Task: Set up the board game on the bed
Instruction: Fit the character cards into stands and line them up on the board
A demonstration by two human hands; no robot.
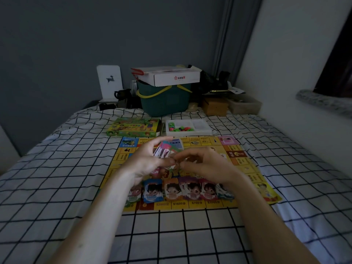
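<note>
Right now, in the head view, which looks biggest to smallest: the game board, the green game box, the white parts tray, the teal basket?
1. Game board
2. Teal basket, though it stands farther off
3. Green game box
4. White parts tray, nearly alike

Yellow game board (245,168) flat on bed (57,168)

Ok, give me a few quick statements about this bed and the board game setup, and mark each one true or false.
1. The game board lies flat on the checked bedsheet. True.
2. The left hand holds a stack of cards. True.
3. The white tray of small pieces sits on the board. False: it sits beyond the board's far edge, on the sheet.
4. The green game box rests in the teal basket. False: it lies on the bed beside the tray.
5. Character cards lie in a row along the board's near edge. True.
</note>
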